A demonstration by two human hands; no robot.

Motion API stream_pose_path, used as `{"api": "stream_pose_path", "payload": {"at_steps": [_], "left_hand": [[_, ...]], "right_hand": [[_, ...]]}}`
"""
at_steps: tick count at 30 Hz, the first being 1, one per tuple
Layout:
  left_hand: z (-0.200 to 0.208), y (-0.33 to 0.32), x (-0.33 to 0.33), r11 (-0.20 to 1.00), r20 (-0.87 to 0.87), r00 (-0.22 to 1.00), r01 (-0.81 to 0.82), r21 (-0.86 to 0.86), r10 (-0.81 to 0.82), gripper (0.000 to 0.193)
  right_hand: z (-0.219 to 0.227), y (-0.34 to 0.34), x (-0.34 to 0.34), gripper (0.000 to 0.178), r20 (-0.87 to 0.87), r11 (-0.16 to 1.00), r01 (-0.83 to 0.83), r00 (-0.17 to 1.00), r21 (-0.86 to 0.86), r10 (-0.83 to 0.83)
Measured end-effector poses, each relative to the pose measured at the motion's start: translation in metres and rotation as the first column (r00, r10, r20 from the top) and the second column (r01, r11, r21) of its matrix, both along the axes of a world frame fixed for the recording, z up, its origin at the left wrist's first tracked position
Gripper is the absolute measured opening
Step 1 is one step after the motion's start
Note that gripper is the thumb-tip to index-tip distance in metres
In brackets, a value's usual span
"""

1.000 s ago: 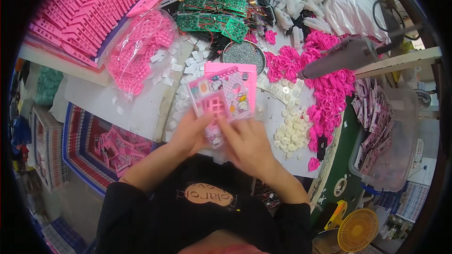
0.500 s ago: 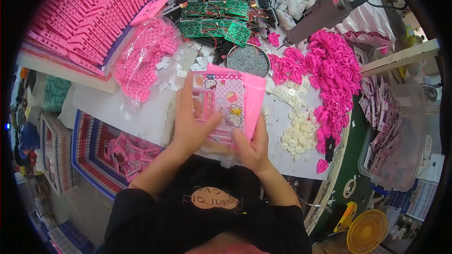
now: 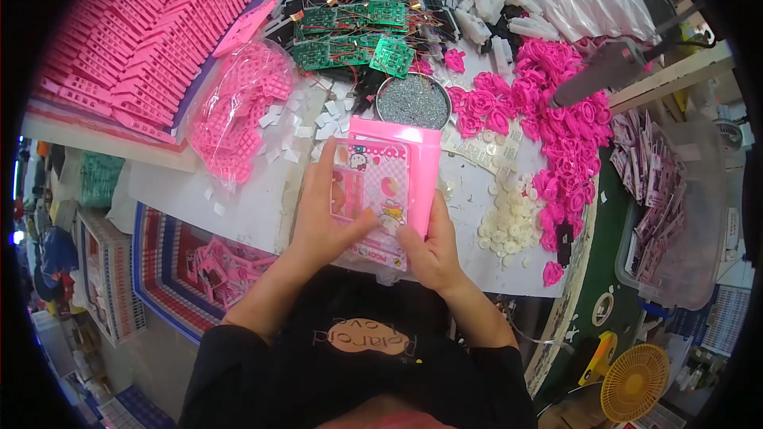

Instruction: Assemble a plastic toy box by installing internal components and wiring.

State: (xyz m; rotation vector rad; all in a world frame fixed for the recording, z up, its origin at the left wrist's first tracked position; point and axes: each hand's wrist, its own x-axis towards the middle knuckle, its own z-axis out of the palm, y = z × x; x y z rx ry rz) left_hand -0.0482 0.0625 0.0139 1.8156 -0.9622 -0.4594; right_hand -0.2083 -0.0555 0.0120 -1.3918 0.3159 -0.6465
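A pink panel printed with cartoon figures (image 3: 388,165), with a cut-out window on its left side, lies over a plain pink plastic casing (image 3: 427,147). My left hand (image 3: 322,226) grips the panel along its left edge, thumb across the front and some fingertips showing through the window. My right hand (image 3: 431,253) holds the casing's right side, its thumb pressing near the panel's lower right. Behind the panel much of the casing is hidden. A round metal dish of small silver screws (image 3: 412,101) stands just beyond the casing.
Green circuit boards (image 3: 350,40) with wires lie at the back. A grey electric screwdriver (image 3: 600,75) hangs over magenta plastic parts (image 3: 560,127). White discs (image 3: 509,218) are piled to the right. Bagged pink grids (image 3: 238,111) and stacked pink casings (image 3: 143,32) occupy the left.
The panel has shifted slightly down against the casing, still in both hands. The hanging screwdriver has swung away to the right. The whole view has shifted a little.
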Motion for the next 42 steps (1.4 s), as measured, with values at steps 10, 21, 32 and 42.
{"api": "stream_pose_path", "payload": {"at_steps": [10,21,32,42], "left_hand": [[0.002,0.006,0.004,1.0,0.04,0.999,-0.009,0.015,0.008,0.113],[-0.003,0.016,-0.011,0.992,-0.03,0.999,0.02,0.122,-0.016,0.11],[-0.02,0.002,0.028,0.973,-0.681,0.725,-0.216,-0.077,0.107,0.036],[-0.02,-0.001,0.021,0.938,-0.52,0.854,-0.18,-0.295,0.001,0.02]], "right_hand": [[0.008,-0.003,-0.005,0.063,-0.161,0.994,-0.076,0.985,-0.082,0.062],[0.0,-0.007,-0.007,0.073,-0.076,0.963,-0.267,0.96,0.042,0.27],[0.011,-0.026,-0.015,0.084,-0.109,0.806,-0.407,0.863,0.43,0.493],[-0.011,-0.014,-0.023,0.069,-0.128,0.851,-0.235,0.935,0.471,0.329]]}}
